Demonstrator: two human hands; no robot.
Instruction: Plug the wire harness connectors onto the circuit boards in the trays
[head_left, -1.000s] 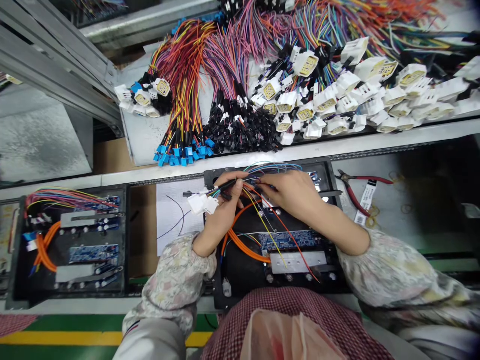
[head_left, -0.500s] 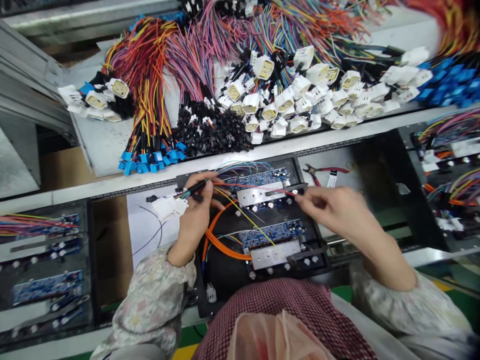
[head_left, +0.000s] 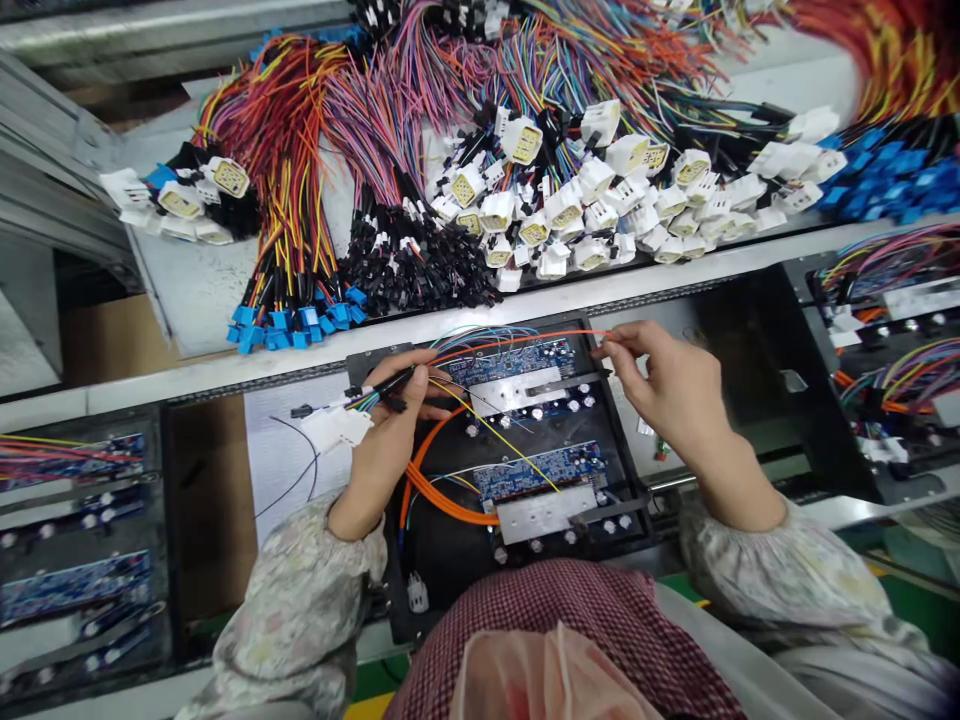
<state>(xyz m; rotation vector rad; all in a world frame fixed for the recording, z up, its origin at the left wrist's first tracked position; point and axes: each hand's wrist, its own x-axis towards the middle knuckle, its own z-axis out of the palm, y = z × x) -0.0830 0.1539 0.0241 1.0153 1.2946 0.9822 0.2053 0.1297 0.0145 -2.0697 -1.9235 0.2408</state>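
Note:
My left hand (head_left: 390, 425) is closed around a wire harness (head_left: 394, 383), whose white connector (head_left: 339, 428) and small black plugs stick out to the left. My right hand (head_left: 664, 385) pinches the free end of an orange-red wire (head_left: 540, 338) between thumb and fingers. That wire runs nearly straight from hand to hand, above the upper blue circuit board (head_left: 517, 362). A yellow wire (head_left: 510, 447) from the harness hangs slantwise toward the lower circuit board (head_left: 540, 470). Both boards lie in a black fixture (head_left: 442, 590), with thick orange wires (head_left: 435, 490) looping at their left.
Bundles of coloured wires with white connectors (head_left: 562, 205), black plugs (head_left: 416, 255) and blue connectors (head_left: 296, 325) cover the shelf behind. More fixtures with boards stand at left (head_left: 75, 585) and right (head_left: 915, 300). A printed sheet (head_left: 281, 460) lies left of my fixture.
My right hand has moved up with the orange-red wire, which now runs higher across the upper board. The left hand keeps its hold on the harness. The red-handled cutters are no longer visible.

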